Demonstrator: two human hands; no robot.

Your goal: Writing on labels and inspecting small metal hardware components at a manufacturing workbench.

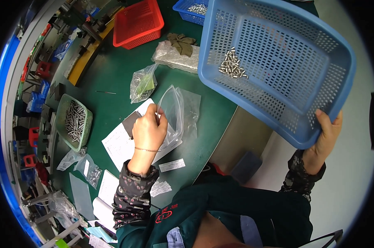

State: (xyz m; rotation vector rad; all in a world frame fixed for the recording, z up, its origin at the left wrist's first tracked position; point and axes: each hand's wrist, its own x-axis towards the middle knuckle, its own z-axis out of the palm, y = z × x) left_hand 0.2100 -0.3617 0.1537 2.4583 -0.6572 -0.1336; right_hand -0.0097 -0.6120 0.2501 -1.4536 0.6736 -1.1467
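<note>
My right hand [327,134] grips the near right corner of a large blue perforated plastic basket [273,109], thumb over the rim. The basket is tilted, and a small heap of short silver metal pins [232,65] lies toward its left end. My left hand [149,129] pinches the mouth edge of a clear plastic bag [176,111], which stands partly open over the table. Beneath that hand are white paper sheets [114,140] and a dark grey flat piece [130,124]. Whether anything is inside the bag I cannot tell.
On the green table [108,74], a green basket [87,132] of metal pins stands left. A red basket [138,41], a small blue basket [189,16] and a wrapped block [174,57] lie at the back. Small bags [143,84] and paper labels [172,165] are scattered about.
</note>
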